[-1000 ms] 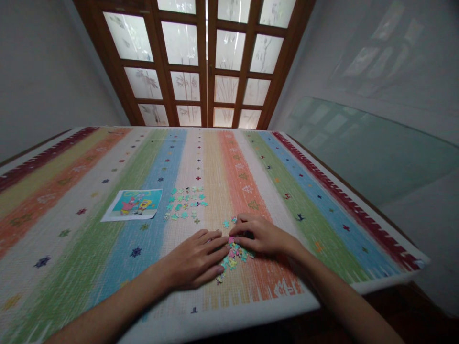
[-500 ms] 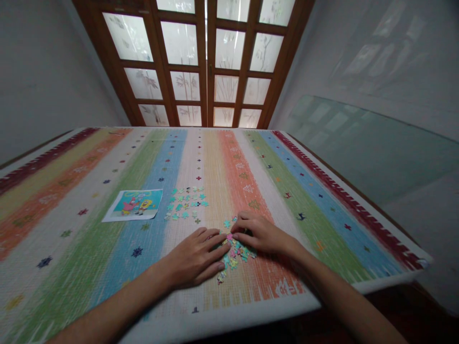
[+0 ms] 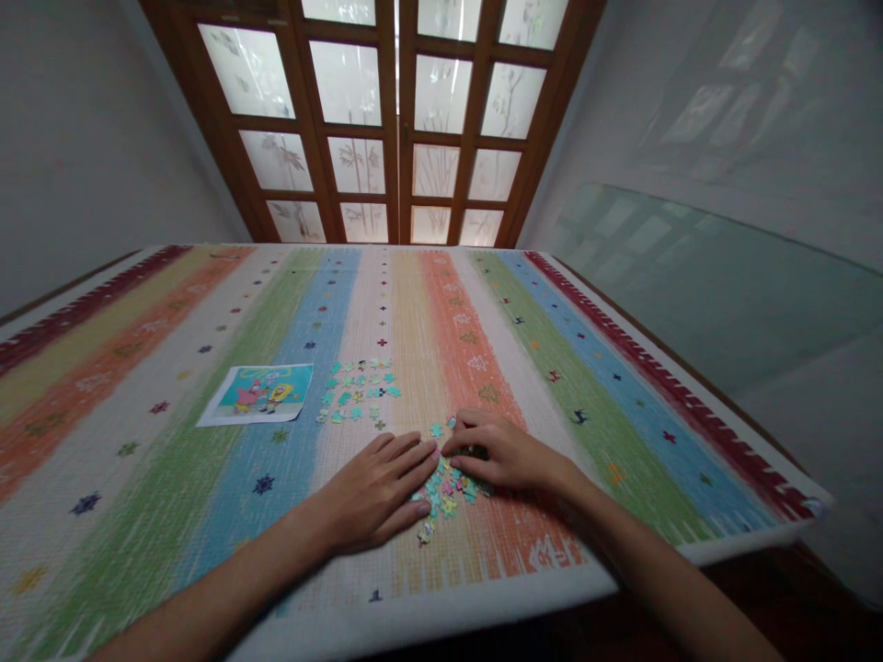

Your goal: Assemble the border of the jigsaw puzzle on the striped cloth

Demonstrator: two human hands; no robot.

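Loose puzzle pieces (image 3: 452, 487) are heaped close to the striped cloth's (image 3: 166, 487) near edge, left hand (image 3: 376, 496) lying palm-down with loosely spread fingers reaching the pile. Right hand (image 3: 498, 450) is curled over the far side, but honestly can't tell if its grip's pinching anything.
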